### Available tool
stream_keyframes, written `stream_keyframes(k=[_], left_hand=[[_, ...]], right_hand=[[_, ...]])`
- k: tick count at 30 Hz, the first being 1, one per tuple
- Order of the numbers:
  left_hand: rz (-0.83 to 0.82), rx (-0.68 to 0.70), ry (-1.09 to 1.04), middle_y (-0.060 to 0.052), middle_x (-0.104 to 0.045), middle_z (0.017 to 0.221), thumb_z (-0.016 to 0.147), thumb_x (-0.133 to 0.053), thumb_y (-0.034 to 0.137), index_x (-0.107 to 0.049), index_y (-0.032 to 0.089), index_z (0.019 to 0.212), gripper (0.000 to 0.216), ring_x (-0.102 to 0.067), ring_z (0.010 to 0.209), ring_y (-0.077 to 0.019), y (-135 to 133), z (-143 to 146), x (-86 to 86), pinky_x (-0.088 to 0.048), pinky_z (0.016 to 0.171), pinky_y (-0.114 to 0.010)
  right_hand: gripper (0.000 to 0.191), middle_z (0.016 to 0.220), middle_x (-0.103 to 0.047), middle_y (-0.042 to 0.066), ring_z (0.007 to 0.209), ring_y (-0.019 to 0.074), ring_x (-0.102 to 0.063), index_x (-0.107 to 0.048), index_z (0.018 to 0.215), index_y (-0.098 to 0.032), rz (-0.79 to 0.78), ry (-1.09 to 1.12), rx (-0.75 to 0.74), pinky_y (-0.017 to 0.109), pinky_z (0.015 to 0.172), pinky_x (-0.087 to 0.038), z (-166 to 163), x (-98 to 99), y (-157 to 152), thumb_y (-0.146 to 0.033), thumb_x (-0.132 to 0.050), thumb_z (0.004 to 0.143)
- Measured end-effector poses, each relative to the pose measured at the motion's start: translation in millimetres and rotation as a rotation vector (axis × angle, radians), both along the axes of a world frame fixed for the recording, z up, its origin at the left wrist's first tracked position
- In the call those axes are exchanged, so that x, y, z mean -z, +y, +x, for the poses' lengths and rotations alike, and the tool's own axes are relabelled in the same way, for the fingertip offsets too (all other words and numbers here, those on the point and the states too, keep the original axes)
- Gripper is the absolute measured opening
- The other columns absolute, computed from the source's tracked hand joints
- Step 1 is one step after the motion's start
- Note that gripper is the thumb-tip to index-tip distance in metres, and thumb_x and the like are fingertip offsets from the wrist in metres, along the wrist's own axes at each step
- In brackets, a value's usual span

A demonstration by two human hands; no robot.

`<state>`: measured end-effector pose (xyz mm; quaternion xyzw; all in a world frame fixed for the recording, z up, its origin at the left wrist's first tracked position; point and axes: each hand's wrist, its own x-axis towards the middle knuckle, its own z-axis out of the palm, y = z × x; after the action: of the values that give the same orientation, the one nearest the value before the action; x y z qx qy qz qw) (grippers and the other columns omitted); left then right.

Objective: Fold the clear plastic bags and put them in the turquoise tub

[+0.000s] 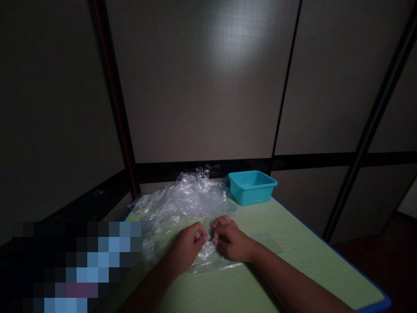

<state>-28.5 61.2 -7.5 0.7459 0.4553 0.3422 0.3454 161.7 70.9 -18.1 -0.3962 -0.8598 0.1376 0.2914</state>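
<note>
My left hand (190,244) and my right hand (231,239) are close together over the table, thumbs and fingertips pinched and facing each other. Between them is a clear plastic bag (206,251), thin and crinkled, which both hands seem to grip by a small part. Its flat, see-through film spreads under my hands and to the right. Behind my left hand rises a loose heap of clear plastic bags (192,198). Where one bag ends and the heap begins is hard to make out.
A turquoise plastic basin (253,188) stands at the table's far right corner. The light green table (312,256) has a blue edge. Dark-framed wall panels (202,87) rise right behind it. A pixelated patch covers the lower left.
</note>
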Motion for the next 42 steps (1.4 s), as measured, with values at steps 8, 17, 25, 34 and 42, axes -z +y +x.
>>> stream_keyframes(k=[8,17,25,34,42], left_hand=[[-0.090,0.078,-0.004,0.005,-0.054,0.064,0.065,-0.062,0.023,-0.057,0.017,0.089,0.025,-0.053,0.064,-0.0152,0.0,-1.1,6.1,-0.036,0.058,-0.023],[-0.148,0.064,0.008,0.005,-0.054,0.064,0.063,-0.061,0.019,-0.057,0.017,0.091,0.028,-0.054,0.063,-0.0150,8.3,-8.4,14.7,-0.036,0.056,-0.022],[-0.107,0.041,0.047,0.005,-0.052,0.061,0.074,-0.056,0.028,-0.054,0.017,0.093,0.022,-0.055,0.060,-0.0153,5.5,-8.1,10.0,-0.037,0.055,-0.022],[0.070,-0.088,0.257,0.005,-0.050,0.059,0.077,-0.052,0.016,-0.055,0.020,0.089,0.013,-0.054,0.060,-0.0152,1.5,-5.4,2.1,-0.036,0.059,-0.023],[0.336,-0.297,0.470,-0.008,-0.059,0.102,0.082,-0.053,0.024,-0.060,0.020,0.093,0.014,-0.045,0.107,-0.0277,-13.3,7.9,-7.1,-0.024,0.096,-0.044]], right_hand=[[0.004,0.097,-0.058,0.004,0.099,0.0200,-0.048,-0.063,0.074,-0.019,0.001,-0.025,-0.004,0.035,0.085,-0.032,1.3,-0.6,-0.3,-0.020,-0.060,0.076],[0.009,0.091,-0.058,0.003,0.096,0.0193,-0.047,-0.059,0.074,-0.018,0.011,-0.035,0.073,0.033,0.083,-0.034,1.2,-3.9,1.8,-0.017,-0.053,0.080],[0.016,0.102,-0.054,0.005,0.105,0.0217,-0.044,-0.058,0.093,-0.021,0.026,-0.097,0.189,0.039,0.090,-0.032,5.5,-11.9,-5.8,-0.021,-0.056,0.077],[0.049,0.141,-0.034,0.012,0.133,0.0271,-0.022,-0.040,0.131,-0.027,-0.034,-0.257,0.224,0.061,0.103,-0.007,0.9,-3.5,-6.6,-0.028,-0.046,0.083],[0.068,0.147,-0.027,0.013,0.136,0.0304,-0.017,-0.023,0.143,-0.029,-0.078,-0.328,0.225,0.064,0.103,-0.004,-0.3,-5.1,-6.9,-0.051,-0.046,0.084]])
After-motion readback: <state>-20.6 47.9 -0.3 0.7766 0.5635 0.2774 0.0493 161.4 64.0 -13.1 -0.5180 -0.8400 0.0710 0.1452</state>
